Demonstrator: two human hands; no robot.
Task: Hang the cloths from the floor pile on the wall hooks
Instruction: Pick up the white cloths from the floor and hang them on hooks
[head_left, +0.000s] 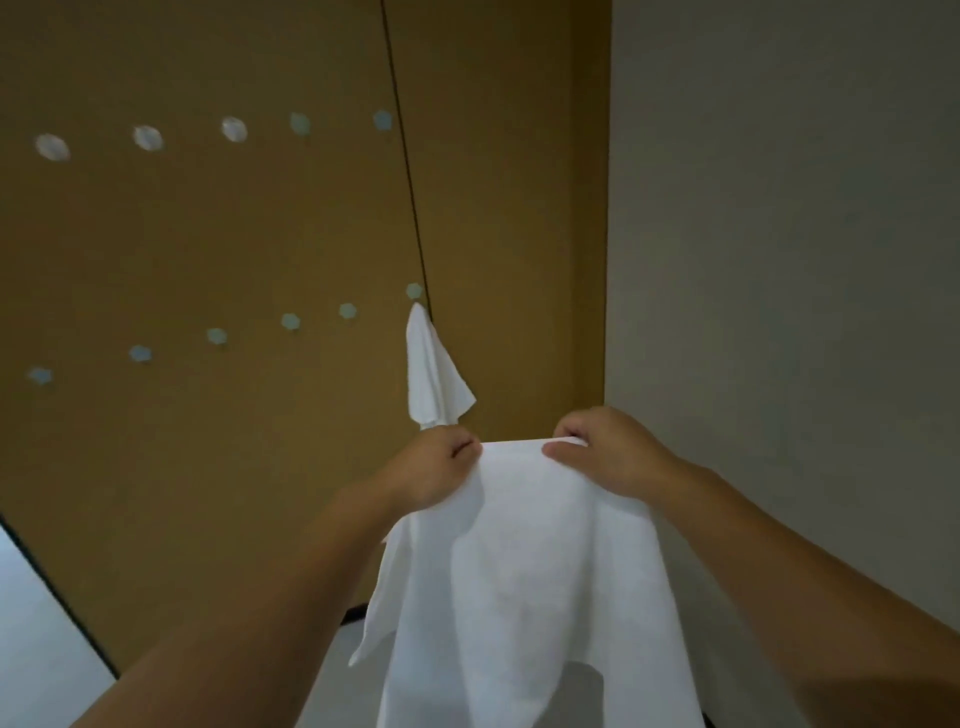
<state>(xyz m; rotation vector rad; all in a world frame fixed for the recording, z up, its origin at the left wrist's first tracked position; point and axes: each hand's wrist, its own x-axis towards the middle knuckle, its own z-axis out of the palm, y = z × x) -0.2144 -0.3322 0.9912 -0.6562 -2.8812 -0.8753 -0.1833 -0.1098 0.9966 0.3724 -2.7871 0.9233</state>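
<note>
We hold a white square cloth of soft woven fabric (524, 561) by its top edge, our left hand (434, 470) pinching one corner and our right hand (605, 452) pinching the other, so the edge runs taut between the two hands and the rest hangs down below them. Just above our left hand a second white cloth (431, 371) already hangs in a narrow point from a small pale star-shaped wall hook (414, 291) on the tan panelled wall (208, 234). Further up and to the left of our hands run more pale hooks (291, 321), apparently bare.

The main risk, as we judge it, is the reach leftward: our left hand sits almost touching the tip of the hung cloth, and a brush could tug it off its hook. A flat, stretched edge may also slide off a small hook; we think bunching a corner first would seat it better. With both hands spread, letting go on one side could swing the loose fabric and drop it to the floor. The floor pile is out of view.
</note>
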